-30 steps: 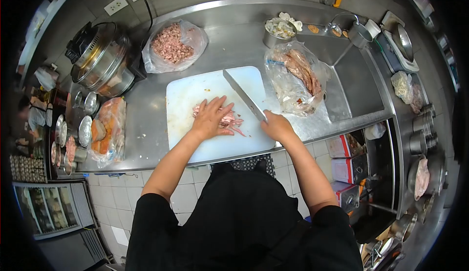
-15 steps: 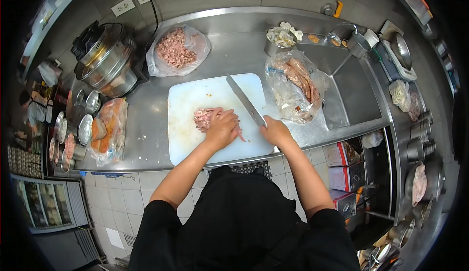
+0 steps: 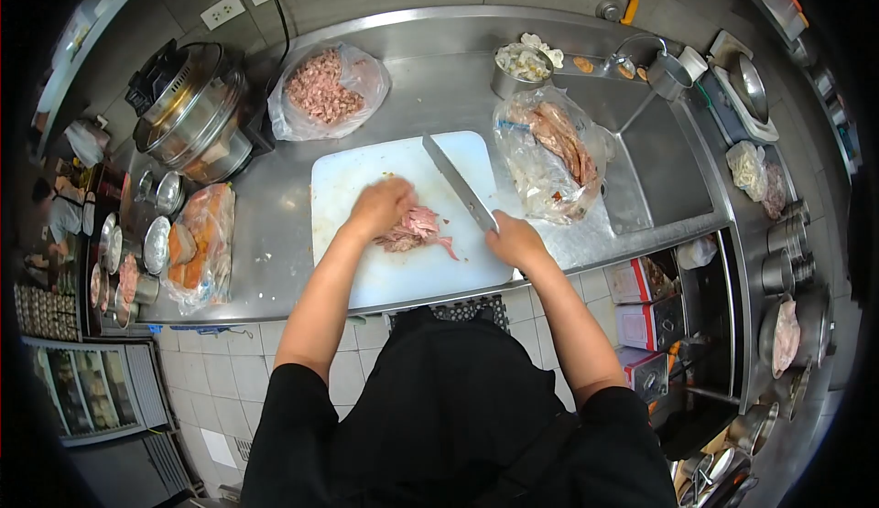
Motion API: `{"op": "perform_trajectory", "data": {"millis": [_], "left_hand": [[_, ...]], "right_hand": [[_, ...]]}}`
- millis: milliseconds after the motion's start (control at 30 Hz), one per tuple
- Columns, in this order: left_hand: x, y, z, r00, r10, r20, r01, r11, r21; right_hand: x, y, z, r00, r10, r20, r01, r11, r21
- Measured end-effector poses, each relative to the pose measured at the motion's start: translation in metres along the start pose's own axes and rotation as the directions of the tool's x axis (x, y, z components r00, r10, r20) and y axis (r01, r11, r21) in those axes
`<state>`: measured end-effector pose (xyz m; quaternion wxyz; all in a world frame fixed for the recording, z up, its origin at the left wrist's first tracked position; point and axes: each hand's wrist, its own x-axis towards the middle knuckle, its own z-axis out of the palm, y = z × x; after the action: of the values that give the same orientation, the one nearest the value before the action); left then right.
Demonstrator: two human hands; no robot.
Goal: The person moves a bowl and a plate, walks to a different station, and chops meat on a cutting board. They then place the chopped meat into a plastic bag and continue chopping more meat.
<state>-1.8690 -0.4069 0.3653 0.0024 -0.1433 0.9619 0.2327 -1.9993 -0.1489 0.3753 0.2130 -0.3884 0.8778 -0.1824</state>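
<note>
On the white cutting board point(image 3: 366, 279), sliced meat point(image 3: 417, 230) is met by the curled left hand point(image 3: 385, 204); the knife point(image 3: 458, 181) is gripped by the right hand point(image 3: 515, 238).

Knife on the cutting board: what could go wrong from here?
The knife, gripped in the right hand, angles across the board close to the left hand; bringing them together over the meat could nick a finger. The cutting board lies right along the front edge of the counter, so loose strips might slide off, or the board could tip if pulled toward the person.
</note>
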Motion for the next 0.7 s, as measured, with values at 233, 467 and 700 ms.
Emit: {"op": "perform_trajectory", "data": {"millis": [233,467,700], "left_hand": [[-0.03,0.044,0.008,0.979,0.181,-0.089,-0.167,0.976,0.142],[-0.025,0.051,0.077,0.855,0.436,-0.282,-0.374,0.894,0.247],[-0.017,0.057,0.004,0.979,-0.006,-0.206,-0.038,0.978,-0.205]], "right_hand": [[0.001,0.003,0.003,1.0,0.025,0.005,-0.025,1.0,0.005],[0.001,-0.003,-0.002,0.999,0.033,0.017,-0.033,0.999,-0.011],[0.0,-0.001,0.003,0.999,0.036,-0.002,-0.036,0.999,-0.003]]}}
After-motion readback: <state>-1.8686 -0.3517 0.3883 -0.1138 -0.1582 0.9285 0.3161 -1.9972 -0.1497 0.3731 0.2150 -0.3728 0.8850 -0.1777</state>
